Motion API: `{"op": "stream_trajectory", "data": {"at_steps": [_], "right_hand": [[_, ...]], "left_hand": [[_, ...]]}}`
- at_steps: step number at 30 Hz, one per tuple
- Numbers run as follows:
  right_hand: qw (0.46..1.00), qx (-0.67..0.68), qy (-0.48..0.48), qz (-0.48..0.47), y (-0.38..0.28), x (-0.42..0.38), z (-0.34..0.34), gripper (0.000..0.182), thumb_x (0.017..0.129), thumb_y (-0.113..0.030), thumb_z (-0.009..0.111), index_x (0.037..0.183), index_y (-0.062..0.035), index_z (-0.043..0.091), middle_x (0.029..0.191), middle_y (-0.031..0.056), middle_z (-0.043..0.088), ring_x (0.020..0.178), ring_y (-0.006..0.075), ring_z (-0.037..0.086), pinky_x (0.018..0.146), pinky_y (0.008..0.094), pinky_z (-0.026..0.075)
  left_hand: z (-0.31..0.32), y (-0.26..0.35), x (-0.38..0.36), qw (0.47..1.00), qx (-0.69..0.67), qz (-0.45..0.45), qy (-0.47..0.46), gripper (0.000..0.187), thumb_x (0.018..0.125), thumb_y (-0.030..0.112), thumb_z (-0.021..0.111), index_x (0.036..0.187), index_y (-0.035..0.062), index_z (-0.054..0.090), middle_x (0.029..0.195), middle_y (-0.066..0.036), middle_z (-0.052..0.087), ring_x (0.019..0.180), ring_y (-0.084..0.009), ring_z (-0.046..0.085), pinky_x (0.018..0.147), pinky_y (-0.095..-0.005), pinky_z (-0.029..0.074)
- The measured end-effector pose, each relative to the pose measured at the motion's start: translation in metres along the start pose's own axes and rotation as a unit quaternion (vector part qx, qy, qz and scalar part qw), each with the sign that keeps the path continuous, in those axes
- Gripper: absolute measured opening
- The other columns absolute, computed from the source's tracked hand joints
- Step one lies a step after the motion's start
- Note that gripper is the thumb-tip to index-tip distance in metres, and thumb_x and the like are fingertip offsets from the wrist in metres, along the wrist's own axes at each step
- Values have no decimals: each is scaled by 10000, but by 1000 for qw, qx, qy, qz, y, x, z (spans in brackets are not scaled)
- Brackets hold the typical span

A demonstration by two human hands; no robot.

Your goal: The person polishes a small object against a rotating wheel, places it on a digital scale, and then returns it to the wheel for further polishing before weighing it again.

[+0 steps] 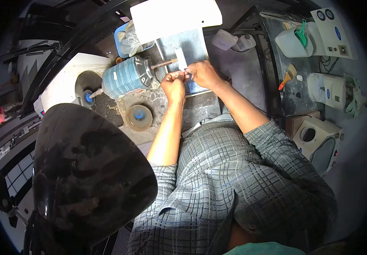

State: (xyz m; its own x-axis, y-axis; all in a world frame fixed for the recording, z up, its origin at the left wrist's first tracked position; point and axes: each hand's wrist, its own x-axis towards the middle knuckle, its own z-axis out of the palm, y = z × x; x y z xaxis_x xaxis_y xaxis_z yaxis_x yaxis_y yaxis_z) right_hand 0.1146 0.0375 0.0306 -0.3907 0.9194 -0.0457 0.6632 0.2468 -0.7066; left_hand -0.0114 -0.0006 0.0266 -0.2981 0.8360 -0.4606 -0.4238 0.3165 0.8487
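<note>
My left hand (pixel 174 86) and my right hand (pixel 204 75) meet with fingers pinched together, over a metal tray (pixel 198 45). What they hold between the fingertips is too small to make out. Just beyond the fingers is a white wheel (pixel 180 58) on the shaft of a blue motor (pixel 123 78). The motor lies to the left of my hands. Below it stands a round bowl (pixel 139 117) with something blue inside.
A blue basket (pixel 120 41) with plastic bags stands behind the motor. A large dark rounded cover (pixel 92 170) fills the lower left. White jugs (pixel 224 39) stand at the back. At right, a side bench holds a container (pixel 293 44) and a brush (pixel 288 76).
</note>
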Motion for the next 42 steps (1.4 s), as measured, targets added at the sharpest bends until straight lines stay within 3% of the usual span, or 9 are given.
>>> {"op": "stream_trajectory", "data": {"at_steps": [2, 5, 7, 16, 24, 31, 34, 37, 42], "right_hand": [[999, 30, 7, 34, -2, -1, 1, 116, 747, -55, 531, 741, -7, 636, 761, 213, 617, 755, 391, 599, 724, 474, 457], [997, -20, 57, -49, 1, -1, 5, 115, 752, -59, 530, 718, -3, 625, 760, 213, 617, 765, 388, 598, 727, 477, 452], [999, 17, 17, 22, -13, -2, -9, 128, 764, -66, 526, 702, 4, 614, 757, 211, 617, 790, 387, 592, 721, 473, 453], [999, 37, 8, 35, -16, -3, -7, 126, 772, -66, 528, 703, 8, 604, 734, 218, 605, 764, 404, 583, 710, 478, 456], [995, -27, 62, -68, -6, -4, 6, 105, 754, -42, 527, 699, -6, 610, 740, 202, 610, 768, 385, 582, 741, 469, 450], [994, 10, 94, -62, -14, -12, 14, 191, 815, -88, 486, 712, -18, 630, 743, 187, 621, 747, 355, 589, 734, 458, 454], [998, 12, 64, -20, -13, -9, 16, 213, 827, -108, 474, 739, -16, 643, 752, 191, 626, 732, 363, 588, 742, 461, 457], [997, -6, 79, 4, -12, -6, 22, 220, 832, -118, 474, 754, -22, 655, 731, 185, 628, 725, 367, 591, 751, 463, 459], [996, 46, 59, 48, -13, -13, 11, 217, 829, -123, 477, 759, -24, 657, 733, 202, 620, 753, 380, 593, 752, 480, 456]], "left_hand": [[1, 2, -1, 1000, 11, -5, 1, 41, 835, -40, 547, 825, -79, 557, 752, -143, 642, 615, -156, 608, 601, -255, 500], [0, 2, 1, 999, -32, -10, 12, 31, 822, -51, 550, 824, -81, 556, 735, -138, 638, 606, -157, 606, 590, -257, 500], [2, 0, 1, 999, -30, -16, 17, 29, 821, -53, 550, 825, -81, 555, 733, -138, 637, 603, -156, 605, 586, -256, 499], [-1, -7, 6, 999, -43, -27, 10, 47, 827, -30, 554, 843, -73, 563, 766, -159, 644, 623, -202, 626, 592, -283, 520], [-3, -15, 18, 999, -50, 14, 6, 79, 831, -104, 504, 789, -44, 532, 727, -82, 597, 622, -127, 573, 589, -239, 480], [-10, -16, 27, 994, 26, 90, -57, 72, 831, -78, 507, 840, -27, 556, 718, -89, 620, 609, -133, 585, 587, -261, 493], [-7, -10, 30, 998, 56, 30, -18, 54, 834, -65, 514, 828, -25, 549, 719, -85, 616, 600, -132, 581, 588, -255, 492], [-5, -5, 25, 999, 23, 41, -13, 101, 832, -78, 479, 787, -9, 536, 667, -76, 601, 550, -118, 564, 501, -244, 475], [1, -14, 25, 999, 2, 41, -11, 114, 823, -95, 459, 775, -18, 529, 672, -88, 603, 557, -121, 568, 516, -239, 480]]}}
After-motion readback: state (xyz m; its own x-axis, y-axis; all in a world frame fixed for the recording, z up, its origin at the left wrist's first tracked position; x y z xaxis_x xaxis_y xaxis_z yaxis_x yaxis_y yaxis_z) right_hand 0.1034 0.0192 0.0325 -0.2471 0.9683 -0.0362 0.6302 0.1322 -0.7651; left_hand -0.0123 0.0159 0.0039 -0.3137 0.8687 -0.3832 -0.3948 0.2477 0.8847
